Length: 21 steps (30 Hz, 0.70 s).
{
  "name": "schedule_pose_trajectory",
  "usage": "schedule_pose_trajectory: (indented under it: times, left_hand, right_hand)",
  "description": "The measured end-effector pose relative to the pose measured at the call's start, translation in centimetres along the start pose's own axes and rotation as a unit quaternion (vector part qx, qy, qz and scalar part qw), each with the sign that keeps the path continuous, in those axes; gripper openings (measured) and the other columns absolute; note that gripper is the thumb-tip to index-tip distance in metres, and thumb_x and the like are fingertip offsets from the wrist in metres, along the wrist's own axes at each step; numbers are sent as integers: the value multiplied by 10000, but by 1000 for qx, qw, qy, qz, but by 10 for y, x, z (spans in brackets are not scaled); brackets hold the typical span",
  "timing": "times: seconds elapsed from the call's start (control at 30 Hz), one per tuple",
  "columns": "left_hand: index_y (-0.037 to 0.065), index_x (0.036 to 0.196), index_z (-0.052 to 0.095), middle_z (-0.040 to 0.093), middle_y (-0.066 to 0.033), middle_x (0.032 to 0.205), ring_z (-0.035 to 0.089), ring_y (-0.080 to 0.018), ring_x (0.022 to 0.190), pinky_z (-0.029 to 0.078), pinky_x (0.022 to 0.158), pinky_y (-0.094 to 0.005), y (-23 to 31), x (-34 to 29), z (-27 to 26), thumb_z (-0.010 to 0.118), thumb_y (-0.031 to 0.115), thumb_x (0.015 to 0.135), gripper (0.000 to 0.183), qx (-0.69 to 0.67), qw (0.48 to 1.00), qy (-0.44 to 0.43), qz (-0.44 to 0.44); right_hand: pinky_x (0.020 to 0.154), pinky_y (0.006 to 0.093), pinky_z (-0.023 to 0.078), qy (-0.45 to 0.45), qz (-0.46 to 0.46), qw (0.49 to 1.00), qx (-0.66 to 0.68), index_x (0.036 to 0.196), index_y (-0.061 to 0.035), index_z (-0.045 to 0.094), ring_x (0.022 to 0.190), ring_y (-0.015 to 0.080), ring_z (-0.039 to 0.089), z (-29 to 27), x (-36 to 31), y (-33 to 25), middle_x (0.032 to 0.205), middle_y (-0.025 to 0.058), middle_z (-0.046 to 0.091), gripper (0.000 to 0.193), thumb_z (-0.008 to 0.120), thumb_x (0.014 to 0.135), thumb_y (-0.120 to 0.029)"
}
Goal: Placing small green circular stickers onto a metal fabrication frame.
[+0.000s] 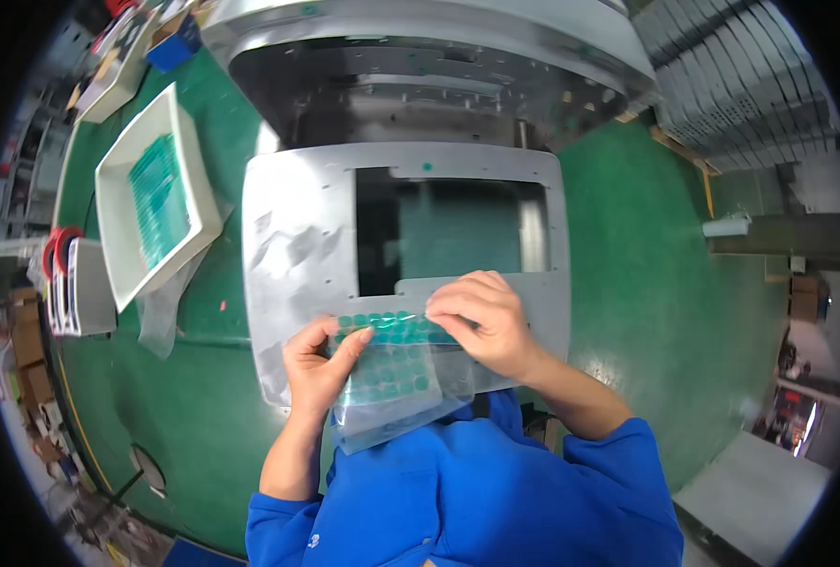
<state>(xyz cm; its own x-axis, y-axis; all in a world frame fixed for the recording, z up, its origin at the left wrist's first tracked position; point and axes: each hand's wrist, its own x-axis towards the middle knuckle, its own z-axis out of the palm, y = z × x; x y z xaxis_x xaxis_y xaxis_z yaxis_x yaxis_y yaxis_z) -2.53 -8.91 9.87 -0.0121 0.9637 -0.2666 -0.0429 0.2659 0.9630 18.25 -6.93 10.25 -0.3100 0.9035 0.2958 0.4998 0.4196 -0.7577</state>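
My left hand (pixel 314 370) is closed on the edge of a sheet of green round stickers (pixel 396 386), its thumb lying over the top rows. The sheet is partly inside a clear plastic bag (pixel 373 438), which hangs over the near edge of a grey metal panel (pixel 288 250). Fingertips of my right hand (pixel 486 323) pinch together just above the sheet's upper right part. A thin pale sliver shows at those fingertips, too small to name. A single green dot (pixel 427 166) sits on the panel's far rim, beyond its large rectangular opening.
A large metal housing (pixel 439 71) rises behind the panel. On the left, a white tub (pixel 108 213) holds green sheets, beside a grey holder with red-handled tools (pixel 82 274). Stacked grey panels (pixel 746 80) stand at far right. The floor (pixel 633 255) is green.
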Motion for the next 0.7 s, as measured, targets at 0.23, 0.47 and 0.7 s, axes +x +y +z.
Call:
schedule_pose_trajectory:
  times: [0.23,0.47,0.7]
  left_hand:
    - [10,727,612,605,-10,709,491,-33,622,388,564,-169,-16,25,37,677,28,716,69,-26,999,-19,-23]
    - [24,706,581,598,-3,714,488,-36,617,385,565,-166,-25,27,37,684,29,712,103,-17,999,-9,-44]
    - [31,707,574,591,2,713,489,-37,621,387,578,-165,-31,26,38,687,38,713,114,-39,998,0,-59]
  right_hand:
    - [669,298,412,162,180,968,64,760,-25,538,702,182,512,-54,-29,80,759,68,514,56,563,748,-74]
    - [610,250,400,85,311,946,-43,788,-20,554,624,113,451,-93,-44,156,745,32,491,63,558,749,-70]
    - [643,305,422,63,322,941,-80,779,-42,569,656,198,513,-94,-40,165,737,63,516,78,561,730,-102]
